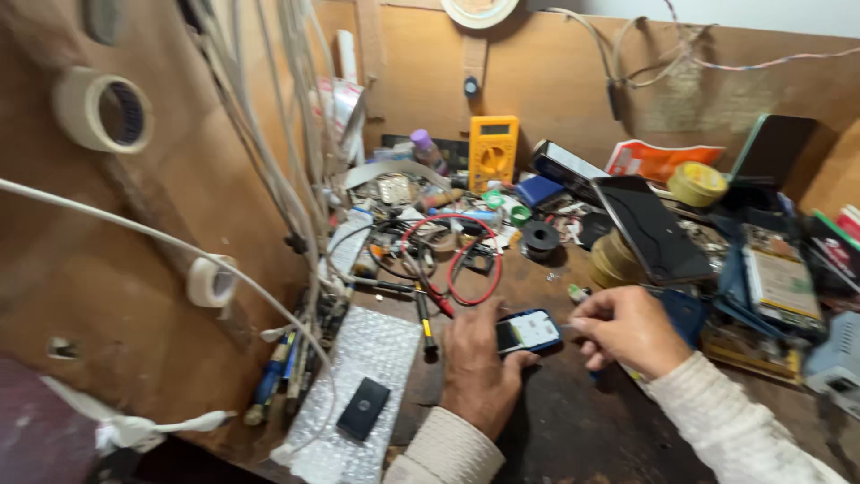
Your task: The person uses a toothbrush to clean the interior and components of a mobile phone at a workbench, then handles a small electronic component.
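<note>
The left hand [477, 363] curls around a small opened phone [528, 331], steadying it on the dark table [573, 421]. The right hand [627, 330], fingers pinched on a thin tool too small to identify, meets the phone's edge. Beyond lie red test leads [461, 260] and a yellow multimeter [493, 151].

Yellow multimeter [493, 151] against back board, red wire loop [466, 255], bubble wrap sheet [367, 358], tape roll [100, 109]
</note>
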